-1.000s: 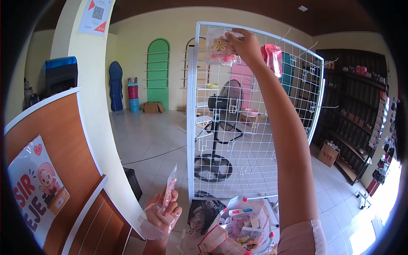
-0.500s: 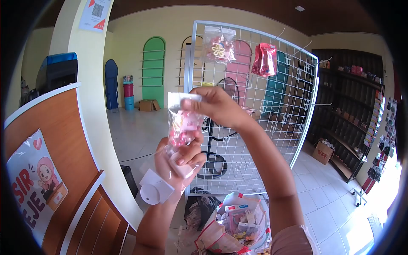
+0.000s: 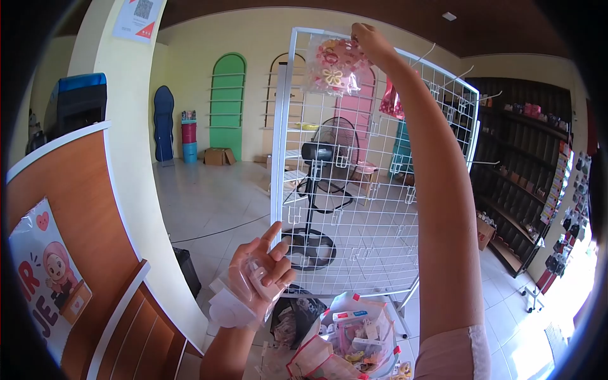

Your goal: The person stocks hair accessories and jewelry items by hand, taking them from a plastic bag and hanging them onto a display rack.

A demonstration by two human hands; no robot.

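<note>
My right hand (image 3: 366,39) is raised to the top of the white wire grid rack (image 3: 380,244), its fingers closed on the upper edge of a clear packet of pink items (image 3: 342,52). That packet overlaps another one with a yellow flower shape (image 3: 332,77) hanging at the rack's upper left. Lower down, my left hand (image 3: 259,272) holds clear plastic packaging (image 3: 254,278) against its palm, with the index finger pointing up. A white piece (image 3: 229,308) hangs by the left wrist. Red packets (image 3: 391,101) hang partly behind my right arm.
Below the rack stands an open bag of packaged goods (image 3: 354,339), beside a black plastic bag (image 3: 294,320). A standing fan (image 3: 316,152) is behind the grid. The wooden counter (image 3: 69,190) and a pillar (image 3: 130,158) are at left, dark shelves (image 3: 519,158) at right.
My right hand has carried the pink packet from beside my left hand up to the rack's top. My left hand has moved slightly down, its index finger now extended.
</note>
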